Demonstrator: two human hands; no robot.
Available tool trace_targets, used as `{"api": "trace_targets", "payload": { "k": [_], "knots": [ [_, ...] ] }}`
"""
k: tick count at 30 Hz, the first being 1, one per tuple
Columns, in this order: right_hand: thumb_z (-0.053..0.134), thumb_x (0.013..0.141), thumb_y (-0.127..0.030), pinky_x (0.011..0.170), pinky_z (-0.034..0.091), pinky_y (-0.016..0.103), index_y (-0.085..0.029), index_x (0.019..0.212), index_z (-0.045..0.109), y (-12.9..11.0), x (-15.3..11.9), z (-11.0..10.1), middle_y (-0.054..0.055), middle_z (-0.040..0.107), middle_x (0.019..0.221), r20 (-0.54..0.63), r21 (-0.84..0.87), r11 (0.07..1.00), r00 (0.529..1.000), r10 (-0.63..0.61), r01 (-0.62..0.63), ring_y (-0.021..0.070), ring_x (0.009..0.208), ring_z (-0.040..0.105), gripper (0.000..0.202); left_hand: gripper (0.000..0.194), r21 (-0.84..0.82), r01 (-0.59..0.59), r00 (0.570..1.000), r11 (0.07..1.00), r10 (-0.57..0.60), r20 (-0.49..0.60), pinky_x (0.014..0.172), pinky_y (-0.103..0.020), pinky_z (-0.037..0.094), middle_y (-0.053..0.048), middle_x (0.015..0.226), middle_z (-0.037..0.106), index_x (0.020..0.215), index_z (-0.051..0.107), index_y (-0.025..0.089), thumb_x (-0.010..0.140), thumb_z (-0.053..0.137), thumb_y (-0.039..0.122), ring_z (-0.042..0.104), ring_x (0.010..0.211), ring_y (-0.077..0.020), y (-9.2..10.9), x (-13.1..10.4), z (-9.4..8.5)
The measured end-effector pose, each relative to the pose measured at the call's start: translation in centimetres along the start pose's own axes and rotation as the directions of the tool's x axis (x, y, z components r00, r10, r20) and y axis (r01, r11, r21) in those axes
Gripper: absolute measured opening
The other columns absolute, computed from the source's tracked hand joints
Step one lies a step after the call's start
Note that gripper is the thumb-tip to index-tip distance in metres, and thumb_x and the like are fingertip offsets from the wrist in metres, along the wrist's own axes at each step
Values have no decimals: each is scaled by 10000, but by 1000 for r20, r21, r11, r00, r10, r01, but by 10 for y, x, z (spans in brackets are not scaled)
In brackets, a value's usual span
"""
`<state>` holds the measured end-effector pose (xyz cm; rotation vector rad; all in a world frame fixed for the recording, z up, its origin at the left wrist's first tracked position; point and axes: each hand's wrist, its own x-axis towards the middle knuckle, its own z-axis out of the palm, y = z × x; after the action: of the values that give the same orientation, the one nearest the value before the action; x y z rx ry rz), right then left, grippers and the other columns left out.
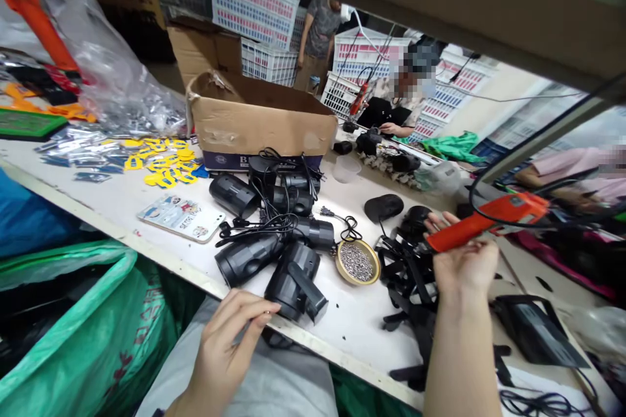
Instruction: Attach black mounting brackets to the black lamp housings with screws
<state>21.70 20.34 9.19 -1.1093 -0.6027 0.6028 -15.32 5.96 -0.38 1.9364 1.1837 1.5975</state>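
Beside the table's front edge, my left hand [229, 345] is closed in a pinch on a tiny shiny piece, which looks like a screw. Just beyond its fingertips lies a black cylindrical housing [293, 280] with a bracket arm. My right hand [462, 260], palm up, holds an orange electric screwdriver [489, 221] lying across its fingers; its tip points left toward black parts. A yellow-rimmed bowl [358, 262] of small screws stands between the hands. More black housings [235, 195] with cables lie behind, and black brackets [415, 313] are heaped near my right forearm.
A cardboard box [259, 120] stands at the back, with yellow tags [166, 159] and a phone [183, 216] to the left. A green bag [98, 332] hangs below the left edge. A black panel [533, 329] lies right. People sit and stand beyond; a shelf crosses overhead.
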Motion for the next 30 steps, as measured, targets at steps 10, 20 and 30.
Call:
{"api": "trace_targets", "payload": {
  "k": [10, 20, 30],
  "knots": [
    [886, 715, -553, 483, 533, 306, -181, 1025, 749, -36, -123, 40, -30, 576, 702, 706, 136, 989, 695, -135, 55, 157, 464, 601, 502, 62, -122, -29, 999, 992, 31, 9, 713, -269, 497, 20, 762, 682, 890, 672, 203, 927, 721, 198, 613, 749, -128, 3, -2, 9],
    [581, 906, -413, 466, 422, 291, -226, 1037, 642, -43, -222, 88, -10, 558, 631, 668, 341, 933, 727, -157, -112, 167, 444, 513, 236, 108, -73, -15, 1000, 997, 16, 11, 728, -258, 509, 4, 829, 721, 952, 699, 191, 906, 710, 94, 648, 776, -125, 10, -1, 3],
    [577, 870, -370, 470, 394, 295, -235, 1020, 649, -35, -231, 98, -6, 546, 624, 673, 363, 916, 728, -131, -170, 167, 446, 492, 214, 84, -68, 27, 999, 997, -28, -22, 715, -275, 499, 5, 804, 715, 926, 691, 188, 902, 728, 117, 642, 758, -131, 10, -3, 3]
  ]
}}
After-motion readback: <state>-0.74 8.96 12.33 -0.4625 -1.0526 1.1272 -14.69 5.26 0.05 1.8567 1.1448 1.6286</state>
